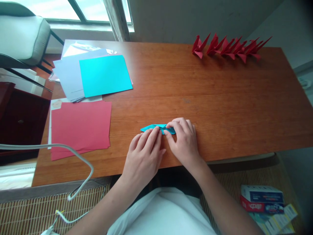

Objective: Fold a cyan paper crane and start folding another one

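A narrow piece of folded blue paper (149,127) lies on the table near its front edge, pointed at its left end. My left hand (144,150) rests over its near side, fingers close together, with the fingertips pressing the paper at its middle. From the right, my right hand (184,138) pinches the paper between thumb and curled fingers. Its right end is partly hidden under those fingers. The fingertips of both hands almost meet at the middle of the fold.
Red paper sheets (80,125) lie at the left, below a blue sheet (105,76) on pale sheets (67,76). Several red paper cranes (230,47) stand along the back right edge of the wooden table (232,101). A white cable (80,156) crosses the lower left. Boxes (262,197) sit lower right.
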`<state>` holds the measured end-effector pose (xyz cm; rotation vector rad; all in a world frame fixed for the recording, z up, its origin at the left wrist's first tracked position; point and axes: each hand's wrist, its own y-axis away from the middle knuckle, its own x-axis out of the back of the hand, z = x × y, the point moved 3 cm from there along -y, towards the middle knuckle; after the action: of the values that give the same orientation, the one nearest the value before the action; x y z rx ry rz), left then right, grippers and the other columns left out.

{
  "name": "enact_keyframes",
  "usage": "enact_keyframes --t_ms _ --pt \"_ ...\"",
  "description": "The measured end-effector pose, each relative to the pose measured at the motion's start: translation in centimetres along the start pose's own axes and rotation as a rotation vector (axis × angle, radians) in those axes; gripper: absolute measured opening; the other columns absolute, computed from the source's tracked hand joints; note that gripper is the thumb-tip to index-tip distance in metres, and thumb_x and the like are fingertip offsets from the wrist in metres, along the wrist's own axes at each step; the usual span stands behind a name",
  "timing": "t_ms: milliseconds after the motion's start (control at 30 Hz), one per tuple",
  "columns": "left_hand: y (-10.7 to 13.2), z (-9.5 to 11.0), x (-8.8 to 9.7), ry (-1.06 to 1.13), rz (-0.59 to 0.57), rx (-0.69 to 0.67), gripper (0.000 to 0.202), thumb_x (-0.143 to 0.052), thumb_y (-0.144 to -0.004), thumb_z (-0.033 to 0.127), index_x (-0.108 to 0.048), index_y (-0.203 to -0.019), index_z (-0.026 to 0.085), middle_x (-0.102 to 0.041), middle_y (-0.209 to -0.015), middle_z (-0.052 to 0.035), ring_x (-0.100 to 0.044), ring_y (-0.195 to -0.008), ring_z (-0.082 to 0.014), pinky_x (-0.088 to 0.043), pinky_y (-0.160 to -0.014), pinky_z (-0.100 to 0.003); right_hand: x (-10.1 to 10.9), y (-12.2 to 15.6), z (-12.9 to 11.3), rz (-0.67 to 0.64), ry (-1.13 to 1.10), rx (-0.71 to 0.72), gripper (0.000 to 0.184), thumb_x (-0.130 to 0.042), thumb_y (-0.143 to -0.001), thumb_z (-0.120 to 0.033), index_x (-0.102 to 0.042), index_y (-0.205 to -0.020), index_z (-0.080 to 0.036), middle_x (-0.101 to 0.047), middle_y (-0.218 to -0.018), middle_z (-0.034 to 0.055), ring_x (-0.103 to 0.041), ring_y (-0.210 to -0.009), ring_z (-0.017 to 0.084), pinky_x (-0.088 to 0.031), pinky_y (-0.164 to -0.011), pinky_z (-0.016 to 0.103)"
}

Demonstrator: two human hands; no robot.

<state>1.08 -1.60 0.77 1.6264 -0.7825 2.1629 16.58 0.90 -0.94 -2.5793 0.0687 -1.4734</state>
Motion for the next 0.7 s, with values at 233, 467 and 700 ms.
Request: enact_keyframes --t_ms 233,467,700 --pt "0.5 -0.3 -0.3 -0.047 -0.013 -0.053 0.059 -0.054 -0.098 0.045 -0.051 -0.145 0.009 -0.054 -0.151 -0.0152 -0.057 -0.132 -0.0331 -0.036 -0.113 -0.048 0.6 0.2 0.6 -0.016 -0.111 0.05 0.009 -0.059 -0.097 -0.025 -0.063 -0.104 -0.022 -0.069 -0.108 0.0066 -0.059 -0.1 0.025 -0.045 -0.088 0.04" --pt "0.5 -0.3 -0.3 -0.043 -0.009 -0.055 0.052 -0.054 -0.099 0.043 -0.055 -0.143 0.015 -0.054 -0.151 -0.0153 -0.056 -0.133 -0.0343 -0.037 -0.111 -0.05 1.3 -2.7 0.7 -0.099 -0.15 0.05 0.015 -0.057 -0.098 -0.022 -0.07 -0.091 -0.023 -0.07 -0.095 0.0042 -0.063 -0.092 0.021 -0.049 -0.084 0.035" --pt "0.5 -0.3 -0.3 0.006 -0.03 -0.041 0.05 -0.052 -0.099 0.035 -0.052 -0.146 0.016 -0.051 -0.153 -0.0165 -0.048 -0.14 -0.0342 -0.034 -0.116 -0.052 1.2 -4.4 0.1 -0.231 -0.082 0.128 0.014 -0.061 -0.092 -0.012 -0.067 -0.082 -0.02 -0.066 -0.095 0.0047 -0.06 -0.094 0.019 -0.047 -0.086 0.033"
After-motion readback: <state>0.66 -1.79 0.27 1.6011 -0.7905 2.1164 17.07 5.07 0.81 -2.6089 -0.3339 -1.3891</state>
